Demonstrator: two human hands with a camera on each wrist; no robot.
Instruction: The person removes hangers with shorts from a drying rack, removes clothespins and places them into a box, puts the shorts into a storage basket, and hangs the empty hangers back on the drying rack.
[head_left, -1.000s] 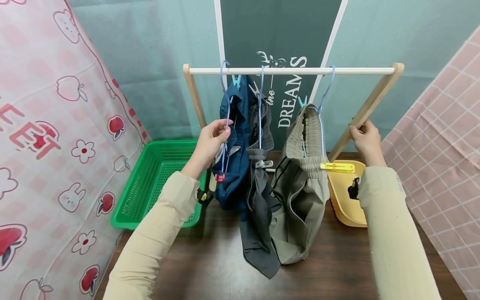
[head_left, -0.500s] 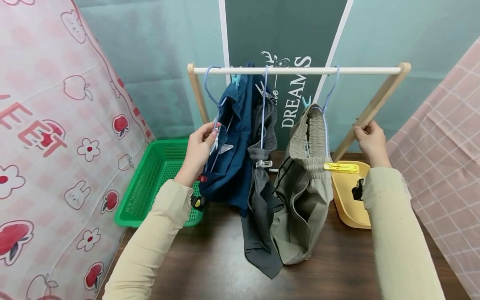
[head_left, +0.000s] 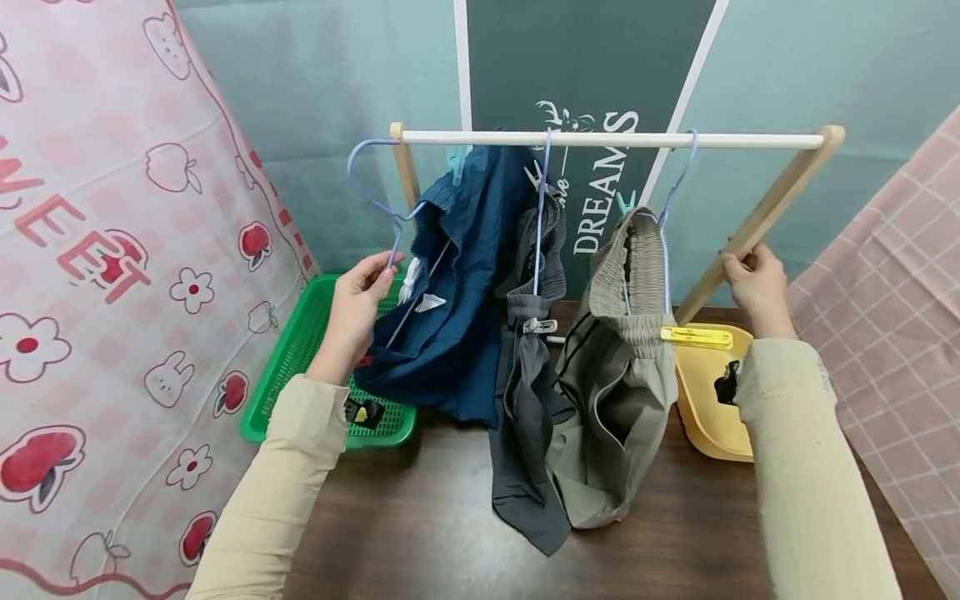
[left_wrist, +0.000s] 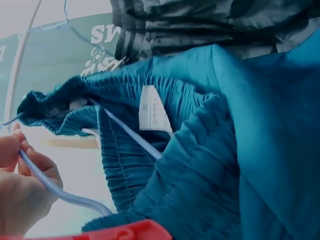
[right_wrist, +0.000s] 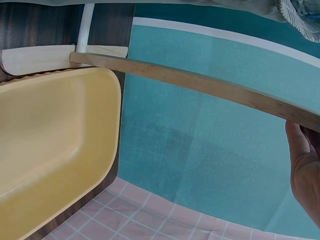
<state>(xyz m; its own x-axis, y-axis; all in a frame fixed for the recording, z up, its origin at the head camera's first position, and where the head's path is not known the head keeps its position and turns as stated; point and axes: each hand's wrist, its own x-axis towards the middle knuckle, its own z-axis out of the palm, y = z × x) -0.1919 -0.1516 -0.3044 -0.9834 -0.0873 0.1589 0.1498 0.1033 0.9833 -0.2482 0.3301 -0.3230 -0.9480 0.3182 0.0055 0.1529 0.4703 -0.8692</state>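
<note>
A person in beige sleeves pinches a light-blue wire hanger (left_wrist: pixel 72 198) between the thumb and fingers of the left hand (head_left: pixel 358 304), while the right hand (head_left: pixel 757 287), thumb on the near side and fingers wrapped behind, grips the slanted pale-wood leg (head_left: pixel 780 200) of a clothes rack. Navy-blue trousers with a gathered elastic waistband (head_left: pixel 450 333) hang from the hanger beside the left hand, tilted and partly over a green perforated plastic basket (head_left: pixel 300 350); the hanger's hook lies at the left end of the white round rail (head_left: pixel 480 137), though whether it bears on the rail cannot be told. A white fabric label (left_wrist: pixel 154 110) shows inside the waistband, with a red plastic piece (left_wrist: pixel 145 230) at its near edge and a light-blue clip (head_left: pixel 456 164) at the far one. Next along the rail hang dark-grey trousers (head_left: pixel 525 392) with a clear clip (head_left: pixel 540 326), then taupe trousers (head_left: pixel 637 417) with a yellow clip (head_left: pixel 697 337) at the waist. A yellow plastic bin (head_left: pixel 705 433) stands near the right arm on a dark-brown wood-grain table (head_left: pixel 420 517), before a teal cloth backdrop (head_left: pixel 360 75) lettered "DREAMS."
</note>
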